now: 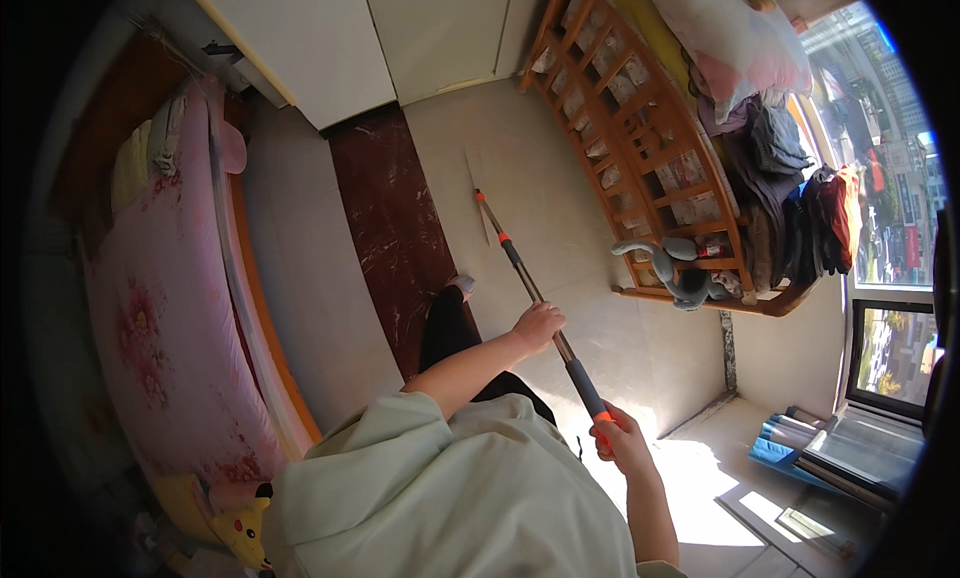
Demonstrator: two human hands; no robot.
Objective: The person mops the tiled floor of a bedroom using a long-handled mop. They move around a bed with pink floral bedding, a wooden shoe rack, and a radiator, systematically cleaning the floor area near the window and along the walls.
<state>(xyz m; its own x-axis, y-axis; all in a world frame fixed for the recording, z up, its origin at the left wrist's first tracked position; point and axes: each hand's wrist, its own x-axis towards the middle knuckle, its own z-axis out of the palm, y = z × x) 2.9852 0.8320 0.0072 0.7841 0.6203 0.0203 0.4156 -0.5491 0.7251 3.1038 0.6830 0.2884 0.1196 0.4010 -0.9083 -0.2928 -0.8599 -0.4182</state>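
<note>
Partway up a telescopic metal pole (529,283) with orange and grey fittings, my left hand (538,327) is closed around the shaft. My right hand (619,435) grips its orange end, just below the dark grey sleeve. The pole slants away from me to the floor. At its far end a thin, pale flat head (482,216) lies on the light tiles; it looks like a flat mop seen nearly edge-on and is faint against the floor. My foot (463,285) stands at the edge of a dark red marbled strip (390,225), left of the pole.
A bed with a pink flowered sheet (172,338) runs along the left. White cabinets (300,38) stand ahead. To the right, a wooden cot (637,120) bears clothes (780,173) and a pillow (742,45); a grey plush toy (679,274) hangs from it. Glass panels (862,450) lie by the window.
</note>
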